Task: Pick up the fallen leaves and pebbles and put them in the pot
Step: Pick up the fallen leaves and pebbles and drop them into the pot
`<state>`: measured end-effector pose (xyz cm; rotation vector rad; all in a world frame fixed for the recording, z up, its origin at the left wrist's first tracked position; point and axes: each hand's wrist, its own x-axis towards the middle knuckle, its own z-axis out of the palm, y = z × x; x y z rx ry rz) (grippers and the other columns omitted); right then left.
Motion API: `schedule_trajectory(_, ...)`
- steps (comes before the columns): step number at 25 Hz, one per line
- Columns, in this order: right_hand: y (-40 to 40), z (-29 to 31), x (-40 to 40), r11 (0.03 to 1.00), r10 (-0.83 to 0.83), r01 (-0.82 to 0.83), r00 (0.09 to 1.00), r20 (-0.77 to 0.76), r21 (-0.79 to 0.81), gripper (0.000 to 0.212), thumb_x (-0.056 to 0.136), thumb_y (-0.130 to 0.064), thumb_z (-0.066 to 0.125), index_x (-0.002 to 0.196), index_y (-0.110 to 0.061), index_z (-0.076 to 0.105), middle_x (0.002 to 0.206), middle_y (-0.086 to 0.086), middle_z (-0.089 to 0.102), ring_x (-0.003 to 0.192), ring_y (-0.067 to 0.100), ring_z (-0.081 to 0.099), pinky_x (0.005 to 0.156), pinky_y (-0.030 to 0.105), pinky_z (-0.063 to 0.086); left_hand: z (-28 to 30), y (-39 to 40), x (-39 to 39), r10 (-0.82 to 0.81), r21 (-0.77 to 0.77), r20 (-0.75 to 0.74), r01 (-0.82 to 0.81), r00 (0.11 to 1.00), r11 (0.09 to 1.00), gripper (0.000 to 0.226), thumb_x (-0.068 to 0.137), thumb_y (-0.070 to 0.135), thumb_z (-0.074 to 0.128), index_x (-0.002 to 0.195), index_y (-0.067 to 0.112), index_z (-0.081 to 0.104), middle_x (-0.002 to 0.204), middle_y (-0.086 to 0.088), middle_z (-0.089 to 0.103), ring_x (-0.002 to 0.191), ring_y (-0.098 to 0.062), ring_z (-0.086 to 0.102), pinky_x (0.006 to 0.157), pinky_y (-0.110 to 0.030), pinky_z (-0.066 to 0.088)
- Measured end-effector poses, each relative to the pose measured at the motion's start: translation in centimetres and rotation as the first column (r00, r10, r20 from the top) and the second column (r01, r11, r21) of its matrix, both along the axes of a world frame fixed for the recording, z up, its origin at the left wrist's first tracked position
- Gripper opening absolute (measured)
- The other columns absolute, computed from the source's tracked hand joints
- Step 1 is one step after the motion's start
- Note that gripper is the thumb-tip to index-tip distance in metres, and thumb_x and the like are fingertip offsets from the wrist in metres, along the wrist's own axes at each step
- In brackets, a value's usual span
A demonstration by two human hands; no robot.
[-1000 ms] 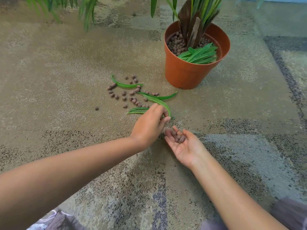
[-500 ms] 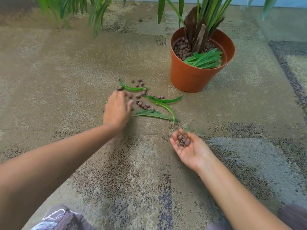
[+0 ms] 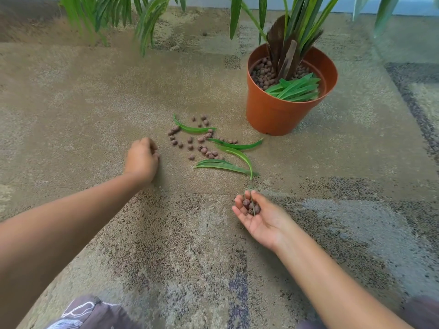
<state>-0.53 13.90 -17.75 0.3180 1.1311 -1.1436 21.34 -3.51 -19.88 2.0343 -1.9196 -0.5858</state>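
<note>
An orange pot [image 3: 280, 115] stands on the carpet, holding a plant, brown pebbles and several green leaves [image 3: 295, 90]. Left of the pot, scattered pebbles [image 3: 193, 141] lie among three fallen leaves [image 3: 225, 165]. My left hand [image 3: 142, 157] is down on the carpet left of the pebbles, fingers curled over the spot where a lone pebble lay; the pebble itself is hidden. Nearer to me, my right hand [image 3: 259, 217] lies palm up with its fingers cupped round several pebbles [image 3: 250, 206] and a thin stem.
Long green fronds [image 3: 114, 15] of another plant hang over the far left of the patterned carpet [image 3: 190, 245]. My knees, in dark printed fabric [image 3: 83, 314], show at the bottom edge.
My left hand moved from beside my right hand out to the left and curled down over the lone pebble. My right hand stayed cupped with its pebbles.
</note>
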Motion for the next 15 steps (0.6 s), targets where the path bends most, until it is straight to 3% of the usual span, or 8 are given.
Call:
schedule_trajectory(4,-2.1,1.0,0.5,0.999,0.001,-0.004,0.996,-0.085,-0.041,0.018,0.095,-0.017,0.048,0.089,-0.003,0.059,0.082,0.010,0.063,0.078,0.018,0.064,0.070,0.033,0.059,2.6,2.6,-5.0,-0.188,-0.025,-0.172,0.187,0.967,0.982,0.013,0.085,0.004,0.055,0.093,0.014,0.054,0.098,-0.004,0.054,0.086,-0.016,0.053,0.081,-0.025,0.046)
schedule_trajectory(6,-4.6,2.3,0.8,0.993,-0.073,0.057,0.985,-0.154,-0.106,0.019,0.096,-0.016,0.046,0.089,-0.003,0.058,0.084,0.009,0.060,0.080,0.016,0.062,0.080,0.032,0.057,4.0,4.6,-8.8,-0.217,-0.018,-0.330,0.224,0.919,0.974,0.010,0.085,0.006,0.057,0.089,0.014,0.054,0.091,0.001,0.055,0.080,-0.012,0.055,0.075,-0.018,0.048)
schedule_trajectory(8,-7.0,3.7,1.2,0.974,-0.192,0.166,0.966,-0.171,-0.156,0.021,0.098,-0.016,0.043,0.084,-0.005,0.056,0.079,0.007,0.056,0.073,0.013,0.057,0.082,0.030,0.053,5.0,6.4,-12.4,-0.043,0.075,-0.573,0.104,0.819,0.992,0.013,0.084,0.002,0.058,0.082,0.015,0.055,0.078,0.005,0.057,0.068,-0.003,0.055,0.059,-0.006,0.045)
schedule_trajectory(10,-8.4,4.6,1.4,0.959,-0.272,0.245,0.939,-0.212,-0.144,0.026,0.098,-0.018,0.043,0.078,-0.011,0.057,0.076,0.002,0.055,0.070,0.009,0.054,0.074,0.024,0.050,6.2,7.7,-15.1,0.204,0.222,-0.739,-0.053,0.642,0.974,0.016,0.082,-0.003,0.056,0.079,0.013,0.057,0.069,0.004,0.057,0.056,0.002,0.054,0.049,-0.004,0.041)
schedule_trajectory(11,-8.7,5.1,1.3,0.955,-0.288,0.265,0.934,-0.210,-0.131,0.027,0.098,-0.021,0.043,0.076,-0.013,0.056,0.076,0.001,0.056,0.073,0.010,0.056,0.076,0.025,0.051,6.9,8.0,-15.9,0.268,0.262,-0.771,-0.096,0.578,0.960,0.016,0.082,-0.004,0.055,0.081,0.011,0.059,0.070,0.001,0.060,0.056,-0.001,0.056,0.053,-0.009,0.044)
schedule_trajectory(13,-9.1,6.3,1.0,0.954,-0.293,0.274,0.940,-0.175,-0.126,0.030,0.098,-0.026,0.043,0.074,-0.013,0.055,0.075,0.003,0.059,0.075,0.015,0.060,0.073,0.029,0.053,8.4,8.0,-16.9,0.239,0.232,-0.784,-0.087,0.574,0.969,0.017,0.082,-0.002,0.055,0.083,0.013,0.063,0.080,-0.003,0.065,0.067,-0.010,0.059,0.067,-0.022,0.050)
schedule_trajectory(15,-9.2,7.6,0.0,0.940,-0.324,0.301,0.934,-0.149,-0.159,0.032,0.097,-0.030,0.043,0.073,-0.012,0.054,0.070,0.003,0.060,0.061,0.013,0.059,0.052,0.023,0.051,10.0,8.0,-17.7,0.142,0.159,-0.806,-0.020,0.574,0.987,0.023,0.083,-0.002,0.050,0.087,0.016,0.065,0.092,-0.001,0.067,0.075,-0.008,0.059,0.075,-0.024,0.051)
